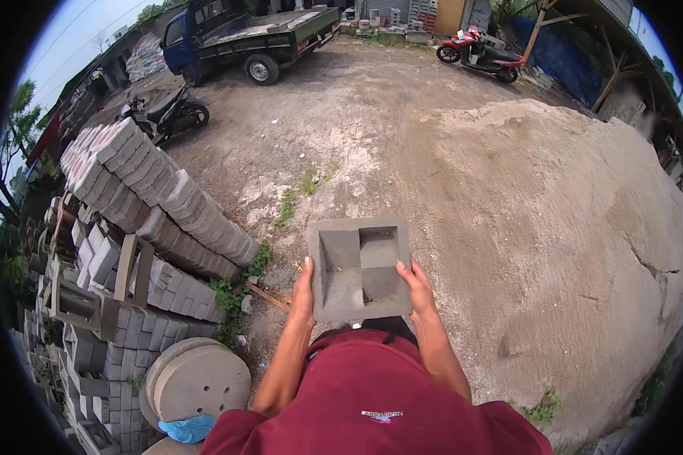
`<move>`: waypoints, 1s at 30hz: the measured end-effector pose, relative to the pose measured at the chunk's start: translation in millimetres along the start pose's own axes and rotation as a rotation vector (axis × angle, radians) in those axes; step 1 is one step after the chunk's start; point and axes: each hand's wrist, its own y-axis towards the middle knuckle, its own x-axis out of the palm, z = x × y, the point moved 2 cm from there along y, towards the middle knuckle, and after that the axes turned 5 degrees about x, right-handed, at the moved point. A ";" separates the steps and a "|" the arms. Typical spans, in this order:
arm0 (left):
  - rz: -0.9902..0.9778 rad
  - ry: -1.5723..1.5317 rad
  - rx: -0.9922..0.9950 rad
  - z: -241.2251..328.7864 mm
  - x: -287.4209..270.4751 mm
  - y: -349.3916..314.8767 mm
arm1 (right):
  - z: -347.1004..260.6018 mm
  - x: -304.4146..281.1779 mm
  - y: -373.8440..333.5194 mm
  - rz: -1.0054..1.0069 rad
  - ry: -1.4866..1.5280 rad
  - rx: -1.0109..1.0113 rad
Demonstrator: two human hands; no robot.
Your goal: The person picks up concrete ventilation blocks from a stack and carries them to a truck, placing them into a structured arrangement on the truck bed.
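Note:
A square grey concrete vent block [341, 252] is held up in front of my body, above the ground. It has a raised rim and recessed compartments inside, some deeper and in shadow. My left hand [302, 293] grips its left side, thumb up along the edge. On the opposite side my right hand [418, 290] is closed on the block, its thumb over the rim near the inner corner. Most of the fingers of both hands are hidden beneath the block.
Stacked paving blocks [121, 163] and hollow concrete frames [133, 269] stand at left, with round concrete covers [203, 383] and a blue plastic bag [187, 428] nearby. A large sand pile [554, 250] fills the right. Farther off are a truck [250, 38], a black motorbike [167, 114] and a red motorbike [482, 54].

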 end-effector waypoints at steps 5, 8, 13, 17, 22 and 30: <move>0.014 0.079 0.028 27.4 44.3 144.2 | -43.3 -1.4 146.3 0.003 0.065 0.065; 0.055 0.109 0.059 29.9 68.4 243.1 | -71.1 -5.1 247.3 -0.063 0.093 0.044; -0.009 -0.051 0.014 46.6 121.1 414.1 | -131.0 -9.6 419.9 -0.058 -0.016 0.046; 0.044 -0.105 0.025 67.5 168.3 523.5 | -187.8 -2.5 537.3 -0.100 -0.015 0.073; 0.012 -0.107 -0.009 105.1 206.5 661.6 | -236.0 9.9 675.6 -0.063 -0.070 0.065; -0.033 -0.060 -0.006 151.9 260.1 927.2 | -291.3 27.1 933.1 0.021 -0.071 -0.016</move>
